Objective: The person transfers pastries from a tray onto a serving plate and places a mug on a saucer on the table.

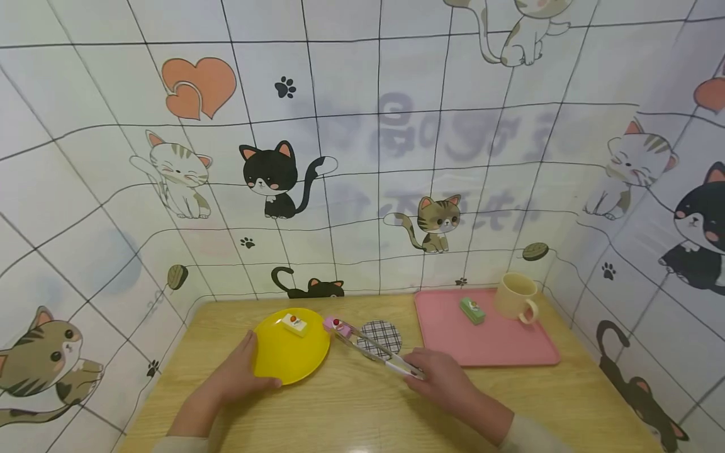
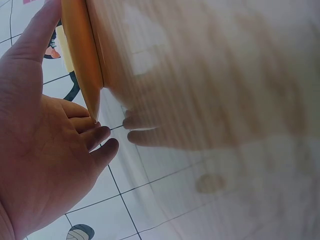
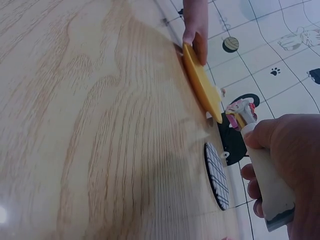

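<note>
The left hand [image 1: 235,372] holds the left and near rim of a yellow plate [image 1: 289,360], thumb and fingers spread round its edge. A white toy cake piece [image 1: 294,324] lies toward the plate's far side. In the left wrist view, fingertips of that hand [image 2: 47,150] meet the rim of the plate [image 2: 81,45]. The right hand [image 1: 444,384] grips white-handled tongs [image 1: 398,367], whose tips hold a pink cake piece [image 1: 338,326] beside the plate's right rim. The right wrist view has this pink piece [image 3: 235,114] just off the rim, above table height.
A round checked coaster [image 1: 381,340] lies on the wooden table [image 1: 362,415], partly behind the tongs. At the right, a pink tray [image 1: 476,349] bears a green cake piece [image 1: 472,311] and a cream mug [image 1: 514,296]. Cat-print walls [image 1: 351,207] enclose the table's back and sides.
</note>
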### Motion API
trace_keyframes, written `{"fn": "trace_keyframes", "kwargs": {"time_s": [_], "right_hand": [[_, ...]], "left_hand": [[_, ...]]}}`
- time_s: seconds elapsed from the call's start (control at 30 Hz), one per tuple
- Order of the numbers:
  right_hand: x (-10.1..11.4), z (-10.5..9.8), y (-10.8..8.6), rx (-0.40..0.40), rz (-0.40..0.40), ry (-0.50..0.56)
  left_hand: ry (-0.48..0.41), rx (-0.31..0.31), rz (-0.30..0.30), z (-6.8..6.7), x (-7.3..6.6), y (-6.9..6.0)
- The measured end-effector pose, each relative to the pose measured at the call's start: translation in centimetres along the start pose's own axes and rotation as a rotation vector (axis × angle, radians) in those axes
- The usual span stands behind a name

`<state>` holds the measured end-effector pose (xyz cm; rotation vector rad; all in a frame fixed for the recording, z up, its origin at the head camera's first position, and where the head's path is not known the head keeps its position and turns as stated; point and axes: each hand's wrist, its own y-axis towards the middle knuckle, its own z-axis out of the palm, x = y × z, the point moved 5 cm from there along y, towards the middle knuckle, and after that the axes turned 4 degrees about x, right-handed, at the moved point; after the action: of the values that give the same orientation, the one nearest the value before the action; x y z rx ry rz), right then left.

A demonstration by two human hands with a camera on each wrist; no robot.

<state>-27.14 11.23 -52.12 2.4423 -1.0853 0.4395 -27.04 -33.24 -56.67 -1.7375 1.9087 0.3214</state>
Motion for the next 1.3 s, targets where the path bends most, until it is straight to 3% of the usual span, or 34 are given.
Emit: {"fn": "trace_keyframes", "kwargs": {"time_s": [0.4,0.9,1.3], "right_hand": [[1.3,1.2,1.0,0.002,-0.079,0.001],[2.8,2.8,2.5,0.063,-0.086,0.06],[3.5,4.2,4.1,0.068,-0.112,0.019]], "left_hand": [[-0.01,-0.006,-0.003,0.1,0.1,0.1],[0.005,-0.009,0.001,0.0,0.2,0.1],[0.011,-0.023,0.016,0.1,0.6,0.4]]}}
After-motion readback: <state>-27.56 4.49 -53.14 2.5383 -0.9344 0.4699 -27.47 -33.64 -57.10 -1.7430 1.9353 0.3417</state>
